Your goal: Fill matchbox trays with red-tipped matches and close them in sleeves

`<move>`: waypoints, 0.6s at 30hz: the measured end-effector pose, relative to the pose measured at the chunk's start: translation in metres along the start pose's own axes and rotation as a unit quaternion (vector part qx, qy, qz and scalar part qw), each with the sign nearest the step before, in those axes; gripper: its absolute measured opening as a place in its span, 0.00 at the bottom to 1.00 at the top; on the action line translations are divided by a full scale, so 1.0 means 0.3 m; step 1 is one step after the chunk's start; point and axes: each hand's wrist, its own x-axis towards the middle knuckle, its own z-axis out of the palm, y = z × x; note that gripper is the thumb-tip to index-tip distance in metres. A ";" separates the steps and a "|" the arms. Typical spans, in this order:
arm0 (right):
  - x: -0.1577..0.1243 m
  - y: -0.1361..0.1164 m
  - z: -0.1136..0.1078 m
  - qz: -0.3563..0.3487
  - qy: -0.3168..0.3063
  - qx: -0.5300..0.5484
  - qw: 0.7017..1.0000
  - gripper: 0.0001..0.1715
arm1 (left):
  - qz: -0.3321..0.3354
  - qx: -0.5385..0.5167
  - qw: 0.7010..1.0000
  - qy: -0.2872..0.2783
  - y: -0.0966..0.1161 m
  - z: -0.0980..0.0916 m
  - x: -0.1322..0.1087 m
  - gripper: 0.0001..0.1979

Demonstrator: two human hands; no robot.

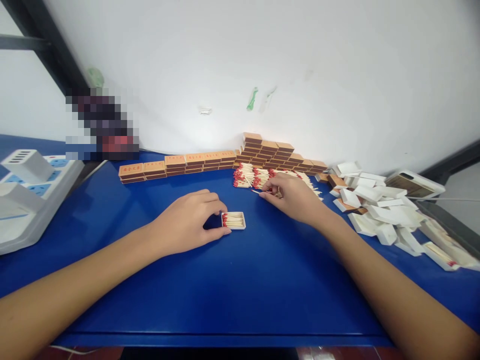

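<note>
My left hand [195, 220] grips the left end of a small white matchbox tray [244, 221] between thumb and fingers. Matches [234, 220] with red heads to the left lie side by side inside it. To the right, my right hand [287, 197] is closed in a pinch around a match [256, 191], whose pale stick pokes out past the fingertips. Just behind that hand spreads a pile of loose matches [245, 176], partly hidden by the fingers.
Stacked brown matchboxes [195, 160] line the wall, highest near the middle. A heap of white matchbox trays [378, 205] lies at the right, beside a phone-like object [414, 183]. At the left stands a white power strip [63, 182] with plugs. The blue table [225, 300] has a front edge near me.
</note>
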 end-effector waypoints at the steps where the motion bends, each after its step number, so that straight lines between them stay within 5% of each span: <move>1: 0.001 -0.005 0.008 0.001 0.000 -0.009 1.000 0.08 | 0.000 0.000 1.000 0.000 0.000 0.000 0.000 0.15; 18: 0.006 -0.006 0.025 0.005 -0.009 -0.095 0.995 0.08 | -0.002 -0.006 1.000 -0.010 -0.001 -0.002 0.001 0.15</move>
